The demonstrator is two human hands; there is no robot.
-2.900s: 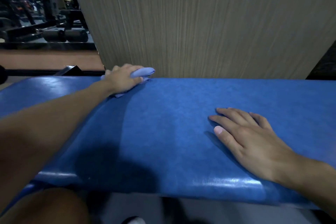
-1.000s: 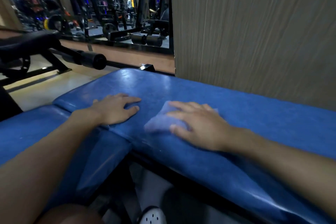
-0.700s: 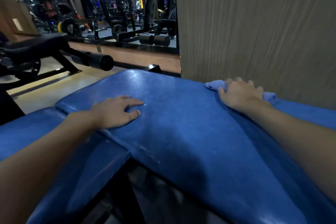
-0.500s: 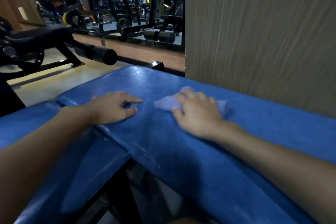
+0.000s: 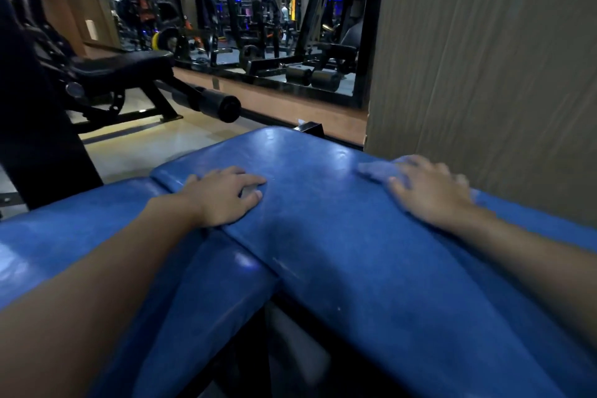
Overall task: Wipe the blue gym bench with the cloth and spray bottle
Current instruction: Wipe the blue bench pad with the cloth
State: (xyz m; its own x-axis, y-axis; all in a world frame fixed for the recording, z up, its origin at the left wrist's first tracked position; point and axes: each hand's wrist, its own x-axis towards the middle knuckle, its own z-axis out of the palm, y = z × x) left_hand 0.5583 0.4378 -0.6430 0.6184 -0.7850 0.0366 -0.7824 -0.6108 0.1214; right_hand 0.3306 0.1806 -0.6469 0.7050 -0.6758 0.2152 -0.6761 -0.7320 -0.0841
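- Right hand (image 5: 429, 194) lies flat with fingers spread, pressing the cloth (image 5: 374, 170) onto the far edge of the blue gym bench (image 5: 323, 220), just beside the wall panel (image 5: 484, 74).
- Left hand (image 5: 223, 195) is flat with relaxed fingers, braced on the pad and holding nothing.
- Spray bottle is not in view.
- To wipe well: even palm pressure and overlapping strokes from the wall edge toward the near edge. The cloth may bunch if the fingertips lead.
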